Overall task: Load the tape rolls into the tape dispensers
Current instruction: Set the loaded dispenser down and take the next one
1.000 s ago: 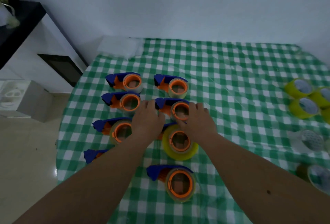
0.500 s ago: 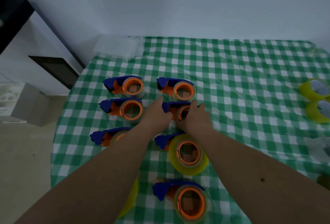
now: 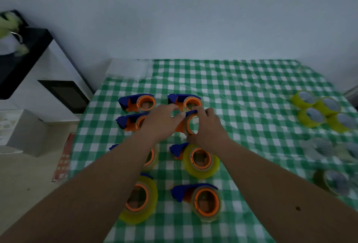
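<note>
Tablecloth (image 3: 242, 97): green-and-white check, looked like plastic sheeting, smooth, faintly glossy with creases catching light. Dispenser (image 3: 188, 124) at the cloth's centre: moulded plastic, matt orange hub with a blue top. Yellow roll (image 3: 201, 160) just nearer than that dispenser: translucent film, glossy. Yellow rolls (image 3: 319, 114) at the cloth's right edge: same shiny film on pale cores. Cabinet (image 3: 38, 72) left of the cloth: smooth white panels, black top, both matt. Wall (image 3: 193, 20) behind the cloth: plain, matt.

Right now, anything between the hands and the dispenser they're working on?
Nothing visible. The left hand and right hand already grip the tilted dispenser, second from the back in the right column. The back-right dispenser sits just behind it, not in the way.
</note>
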